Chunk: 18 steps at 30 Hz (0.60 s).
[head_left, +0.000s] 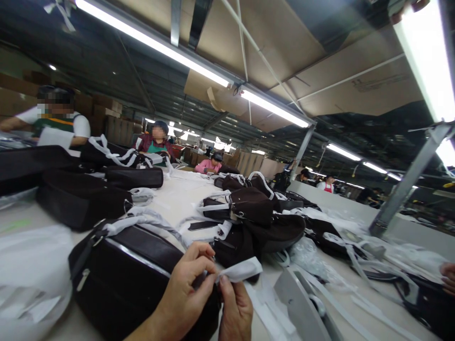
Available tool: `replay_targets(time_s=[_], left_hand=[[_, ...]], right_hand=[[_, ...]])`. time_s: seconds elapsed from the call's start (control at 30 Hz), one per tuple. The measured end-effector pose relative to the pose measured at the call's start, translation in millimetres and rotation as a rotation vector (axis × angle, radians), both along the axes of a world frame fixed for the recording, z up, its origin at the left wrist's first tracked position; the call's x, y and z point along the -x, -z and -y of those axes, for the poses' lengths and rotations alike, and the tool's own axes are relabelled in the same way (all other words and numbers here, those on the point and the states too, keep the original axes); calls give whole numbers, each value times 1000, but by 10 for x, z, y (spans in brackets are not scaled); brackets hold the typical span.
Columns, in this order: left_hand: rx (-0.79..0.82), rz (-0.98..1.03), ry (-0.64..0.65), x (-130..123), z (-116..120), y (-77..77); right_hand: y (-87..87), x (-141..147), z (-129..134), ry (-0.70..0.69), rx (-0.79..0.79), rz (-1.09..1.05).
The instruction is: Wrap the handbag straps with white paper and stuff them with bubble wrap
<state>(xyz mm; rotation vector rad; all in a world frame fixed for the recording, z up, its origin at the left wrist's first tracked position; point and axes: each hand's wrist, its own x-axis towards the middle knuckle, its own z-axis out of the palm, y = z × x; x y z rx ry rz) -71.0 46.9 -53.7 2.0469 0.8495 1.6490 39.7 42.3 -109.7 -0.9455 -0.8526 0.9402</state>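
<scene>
At least five dark bags (pixel 121 277) and one grey dispenser (pixel 295 298) show.

Pale table (pixel 185 187) beneath dark bags (pixel 128 279), white strips (pixel 270 310), gray device (pixel 298 303).

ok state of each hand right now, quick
Left hand: closed; what it pinches can't be told.
Right hand: closed, holding the white strip.

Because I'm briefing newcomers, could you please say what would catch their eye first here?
The eye would probably fall on the left hand and right hand meeting at a white strip, low centre, beside a large dark bag. Bright tube lights glare across the top, and more dark bags crowd the pale table beyond.
</scene>
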Motion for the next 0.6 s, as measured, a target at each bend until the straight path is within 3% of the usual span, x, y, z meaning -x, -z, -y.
replay_targets(time_s=[0.13,0.37,0.6], left_hand=[[-156,-109,21,14,33,41],[-437,-391,4,88,52,-35],[-639,-594,-128,58,80,-31]], right_hand=[[-47,-19,18,0,-5,-14],[-21,-208,-78,-326,1,-96],[-119,-289,-85,-312,103,-67]])
